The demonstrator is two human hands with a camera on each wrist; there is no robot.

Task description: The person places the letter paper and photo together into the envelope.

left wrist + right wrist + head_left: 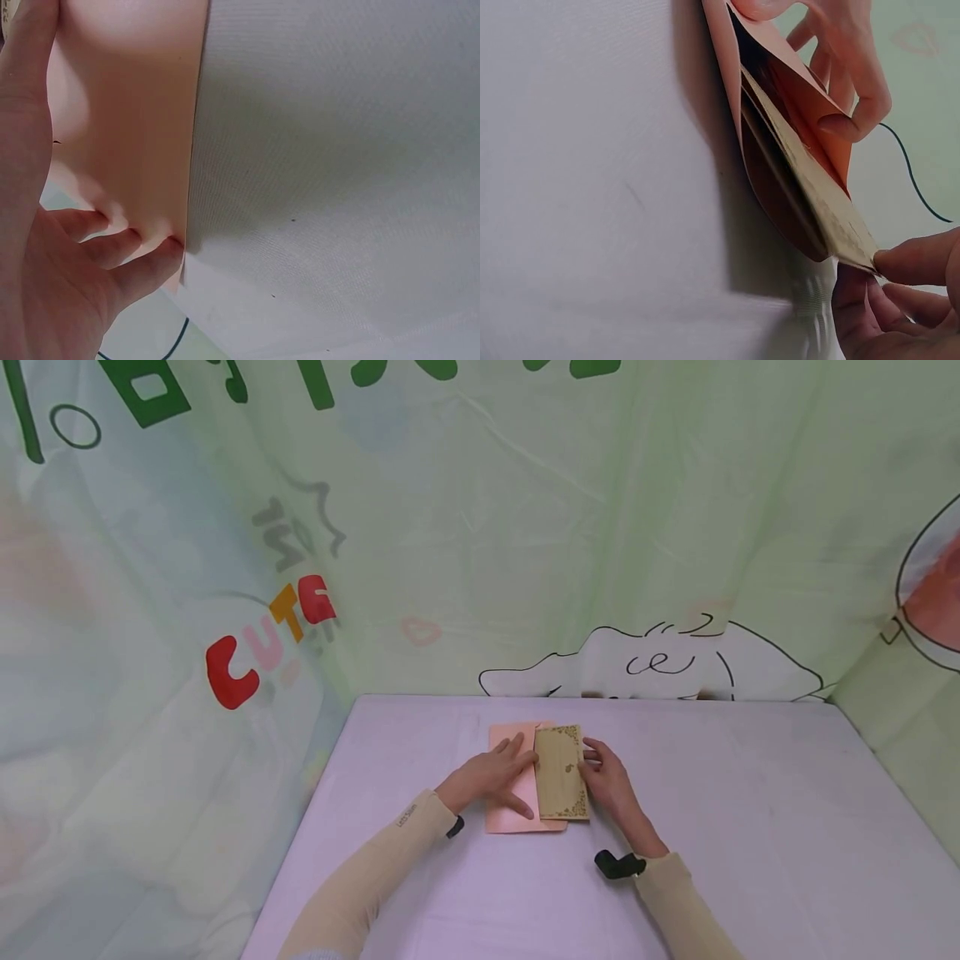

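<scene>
A pink envelope [512, 818] lies on the lilac table [750, 827]. A tan card [561, 772] with an ornate border lies over its right part. In the right wrist view the card [832, 210] sits inside the envelope's [724, 75] gaping mouth. My left hand [495, 774] rests on the envelope, and its fingers [851, 82] curl over the upper pink layer and hold it up. My right hand [607, 781] pinches the card's right edge between thumb and fingertips [915, 262]. In the left wrist view my left hand [45, 285] touches the envelope [135, 112] at its edge.
A green printed sheet [525, 527] with cartoon drawings and letters hangs close behind and beside the table. The table's left edge [300, 843] drops off next to my left forearm. A thin dark cable [915, 180] runs over the backdrop.
</scene>
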